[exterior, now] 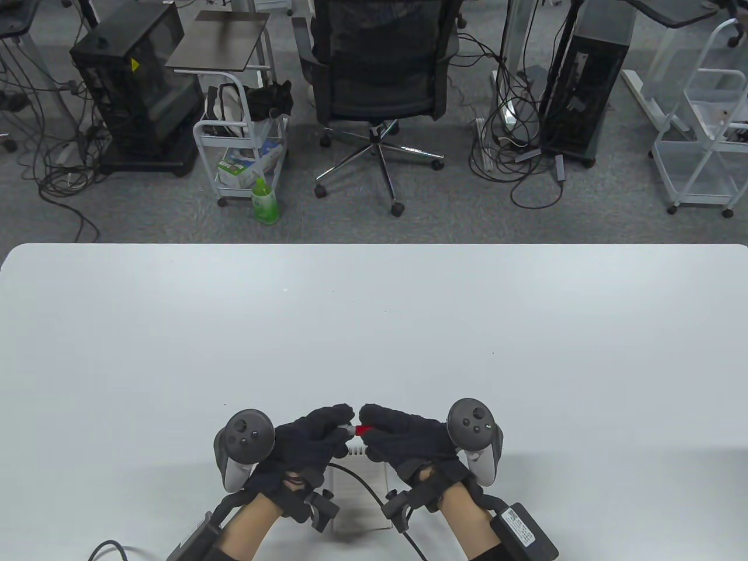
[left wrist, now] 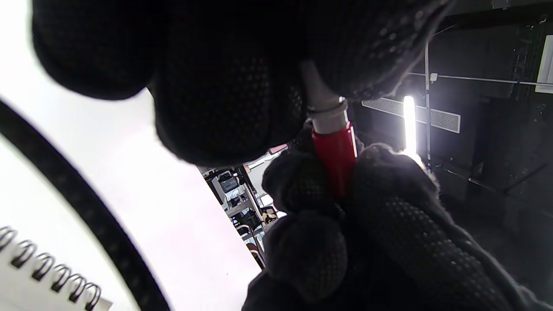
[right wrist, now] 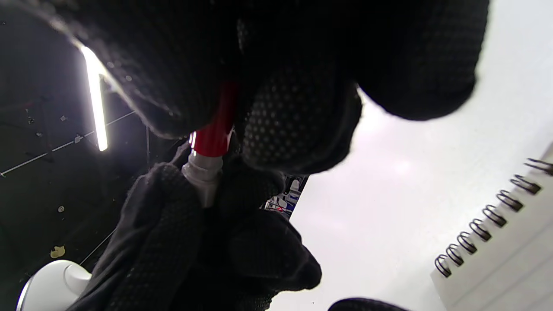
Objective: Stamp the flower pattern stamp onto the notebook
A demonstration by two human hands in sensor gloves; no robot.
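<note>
Both hands hold a small stamp between them above the table's near edge. My left hand grips its white part. My right hand grips its red part, which also shows in the right wrist view next to the white part. The two parts meet with no gap. A white spiral notebook lies on the table under and between the hands, its wire binding on the far side. The binding shows in the left wrist view and in the right wrist view.
The white table stretches wide beyond the hands. A black glove cable crosses over the notebook. An office chair, carts and computer towers stand on the floor past the far edge.
</note>
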